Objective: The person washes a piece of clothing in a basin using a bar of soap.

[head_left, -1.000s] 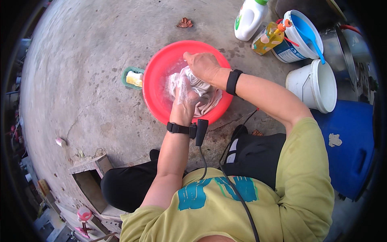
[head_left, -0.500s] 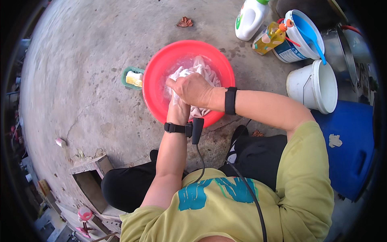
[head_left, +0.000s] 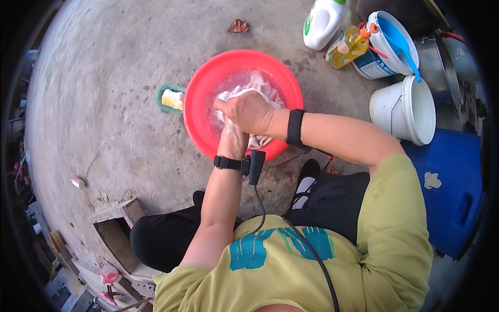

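Wringing soggy white cloth (head_left: 260, 91) — round red basin (head_left: 205, 93)

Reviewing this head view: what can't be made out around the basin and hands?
- Left hand: mostly hidden under the right hand.
- White cloth: its kind is unclear, bunched and partly covered by both hands.
- Red basin: water depth unclear under suds.
- Blue barrel: cut off by the picture's dark rim.

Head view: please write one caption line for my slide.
Both hands, the right hand over the left hand, press a white cloth in a red basin on a concrete floor.
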`<state>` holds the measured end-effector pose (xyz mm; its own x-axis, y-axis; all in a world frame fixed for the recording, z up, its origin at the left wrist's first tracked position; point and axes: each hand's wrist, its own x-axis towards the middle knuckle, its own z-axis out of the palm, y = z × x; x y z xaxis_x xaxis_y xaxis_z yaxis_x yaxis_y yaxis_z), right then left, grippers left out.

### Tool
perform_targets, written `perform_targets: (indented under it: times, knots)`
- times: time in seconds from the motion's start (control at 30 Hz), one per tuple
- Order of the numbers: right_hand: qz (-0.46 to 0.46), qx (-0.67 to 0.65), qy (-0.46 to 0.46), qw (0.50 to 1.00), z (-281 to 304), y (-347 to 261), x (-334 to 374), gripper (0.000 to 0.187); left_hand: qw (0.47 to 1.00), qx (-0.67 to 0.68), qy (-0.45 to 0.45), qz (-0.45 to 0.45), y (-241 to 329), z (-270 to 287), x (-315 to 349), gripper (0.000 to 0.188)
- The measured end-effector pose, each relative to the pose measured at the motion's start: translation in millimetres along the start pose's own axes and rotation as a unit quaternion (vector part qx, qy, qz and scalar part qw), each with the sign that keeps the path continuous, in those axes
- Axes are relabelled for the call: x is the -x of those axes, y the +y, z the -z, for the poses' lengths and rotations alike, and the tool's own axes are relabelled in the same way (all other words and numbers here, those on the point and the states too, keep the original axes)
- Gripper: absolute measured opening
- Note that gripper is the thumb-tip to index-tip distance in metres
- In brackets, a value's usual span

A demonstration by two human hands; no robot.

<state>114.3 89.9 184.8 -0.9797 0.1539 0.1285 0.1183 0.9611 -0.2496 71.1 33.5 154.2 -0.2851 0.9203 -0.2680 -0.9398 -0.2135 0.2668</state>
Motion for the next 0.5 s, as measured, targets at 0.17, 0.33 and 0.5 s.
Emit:
perform_targets:
  times: [0.17,0.33,0.5]
  knots:
    - [-0.200,0.010,-0.031,0.979,1.8,66.6,-13.6,0.018,0.992,0.043,0.049,0.104,-2.0,-1.3,-16.3,0.031]
    - [0.034,0.005,0.014,0.999,17.8,-23.0,8.4,0.018,0.973,-0.230,0.005,-0.016,8.7,5.2,3.2,0.030]
    - [-0.072,-0.017,0.112,0.991,0.0,51.7,-7.5,0.013,0.987,0.076,0.026,0.137,-0.1,18.4,-26.8,0.028]
